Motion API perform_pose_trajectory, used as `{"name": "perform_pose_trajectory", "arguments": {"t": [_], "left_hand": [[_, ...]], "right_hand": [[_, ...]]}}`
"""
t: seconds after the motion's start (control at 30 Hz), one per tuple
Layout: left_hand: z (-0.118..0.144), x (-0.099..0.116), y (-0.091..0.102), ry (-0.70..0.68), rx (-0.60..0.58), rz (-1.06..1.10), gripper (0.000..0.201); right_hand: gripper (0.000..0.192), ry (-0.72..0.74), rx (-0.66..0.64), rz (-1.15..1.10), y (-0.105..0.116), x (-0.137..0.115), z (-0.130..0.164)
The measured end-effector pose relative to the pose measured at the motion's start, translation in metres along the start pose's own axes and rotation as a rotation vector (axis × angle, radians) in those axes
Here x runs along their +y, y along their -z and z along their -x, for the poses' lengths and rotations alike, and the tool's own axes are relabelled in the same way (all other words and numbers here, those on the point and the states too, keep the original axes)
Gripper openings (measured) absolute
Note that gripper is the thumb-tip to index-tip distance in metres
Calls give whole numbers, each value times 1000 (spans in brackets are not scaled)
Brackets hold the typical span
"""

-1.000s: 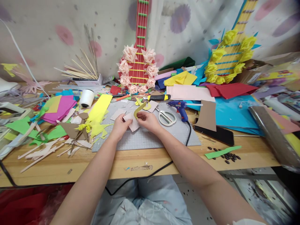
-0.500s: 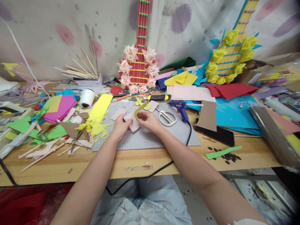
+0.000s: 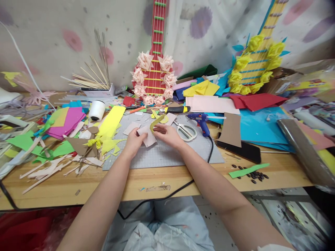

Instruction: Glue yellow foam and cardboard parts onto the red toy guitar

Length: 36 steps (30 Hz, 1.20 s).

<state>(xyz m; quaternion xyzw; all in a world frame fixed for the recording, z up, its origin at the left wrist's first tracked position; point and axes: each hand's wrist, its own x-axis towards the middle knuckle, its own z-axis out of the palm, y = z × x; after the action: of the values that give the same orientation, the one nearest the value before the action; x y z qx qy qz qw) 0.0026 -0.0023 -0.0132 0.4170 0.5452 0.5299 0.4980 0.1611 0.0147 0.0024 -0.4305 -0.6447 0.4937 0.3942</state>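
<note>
I see my left hand and my right hand meeting over the grey cutting mat near the front edge of the wooden table, both pinched shut on the same small assembly: a pale pink paper piece with a curved yellow-olive strip rising from it. My left fingers clamp the pink piece from its left side, and my right fingers grip at the joint where the strip meets the pink paper. The strip's long axis runs on a diagonal, its lower end at my fingertips and its free tip pointing up and to the right, away from me toward the back of the table (it bows gently, so the line is an arc rather than straight). The pink piece lies close to the mat; I cannot tell whether it touches. Just right of my right hand lie white-handled scissors, and beyond them a blue glue gun with its black cord running off the table edge. A red paper guitar ringed with pink flowers leans on the wall behind, and a white thread spool stands to the left among coloured paper scraps
</note>
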Motion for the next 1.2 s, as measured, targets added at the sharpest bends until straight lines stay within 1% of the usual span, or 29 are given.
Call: {"name": "perform_pose_trajectory", "arguments": {"t": [0.13,0.2,0.27,0.33,0.4,0.5,0.63,0.73,0.8,0.97,1.1,1.2], "left_hand": [[2,5,-1,20,9,96,35],[3,9,-1,58,-5,146,39],[5,13,0,97,-29,176,38],[5,16,1,129,-66,195,36],[5,17,4,149,-122,223,33],[5,18,7,193,-195,292,24],[6,17,7,250,-286,356,11],[7,16,5,271,-373,339,9],[7,16,5,278,-405,316,9],[7,16,5,287,-424,285,10],[7,17,5,301,-418,318,9],[8,19,4,326,-414,324,7]], "right_hand": [[27,-67,-12,-211,13,-6,0],[21,-126,15,-299,18,-5,-3],[14,-177,69,-317,19,-1,-5],[15,-181,82,-287,17,3,-6],[22,-150,29,-265,12,5,-6],[33,-131,-92,-289,3,5,-2],[40,-213,-225,-399,-7,0,2],[42,-279,-287,-513,-10,0,2],[42,-296,-309,-566,-11,2,1],[36,-279,-335,-663,-11,8,-2],[35,-280,-346,-715,-11,9,-3],[34,-297,-326,-719,-11,9,-3]]}}
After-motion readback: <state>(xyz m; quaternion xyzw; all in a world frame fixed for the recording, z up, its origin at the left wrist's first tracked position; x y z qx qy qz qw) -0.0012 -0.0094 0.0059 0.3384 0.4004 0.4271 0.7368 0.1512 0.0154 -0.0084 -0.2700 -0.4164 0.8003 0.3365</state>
